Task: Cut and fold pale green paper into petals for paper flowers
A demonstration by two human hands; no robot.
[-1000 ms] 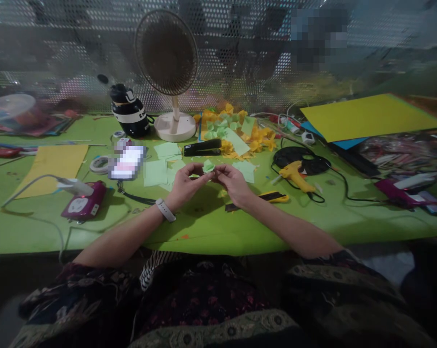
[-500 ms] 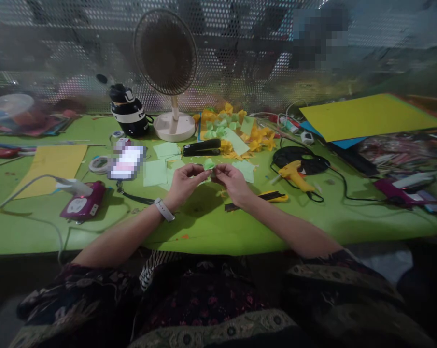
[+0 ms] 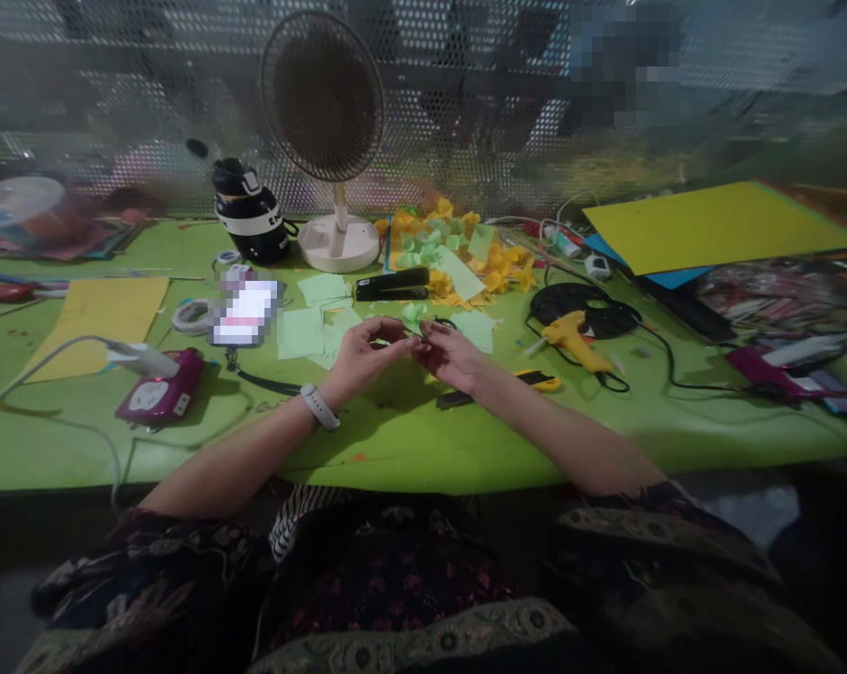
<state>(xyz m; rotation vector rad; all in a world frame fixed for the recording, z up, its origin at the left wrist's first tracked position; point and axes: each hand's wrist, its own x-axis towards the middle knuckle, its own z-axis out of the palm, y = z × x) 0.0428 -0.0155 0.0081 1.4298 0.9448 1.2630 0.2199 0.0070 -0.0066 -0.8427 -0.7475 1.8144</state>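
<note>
A small curled piece of light green paper (image 3: 415,313) shows just beyond my fingertips, above the table. My left hand (image 3: 368,358), with a pale watch band on its wrist, is closed in a pinch at the paper's near side. Meeting it from the right, my right hand (image 3: 455,358) has its fingers bent and drawn together at the same piece; the exact contact is hidden. Flat green paper squares (image 3: 300,334) lie left of my hands. Behind them are a black stapler (image 3: 392,284) and a pile of orange and green paper flowers (image 3: 497,267).
A yellow glue gun (image 3: 576,341) rests right, beside a black round holder (image 3: 609,314). Near my right wrist lies a yellow cutter (image 3: 539,379). Left are a phone (image 3: 246,314), tape roll (image 3: 192,316) and purple power socket (image 3: 160,386). A fan (image 3: 339,243) and bottle (image 3: 251,220) stand behind.
My fingers have shifted around the green paper piece, which now sits slightly farther right and away from me. My right hand has turned, its fingers more extended.
</note>
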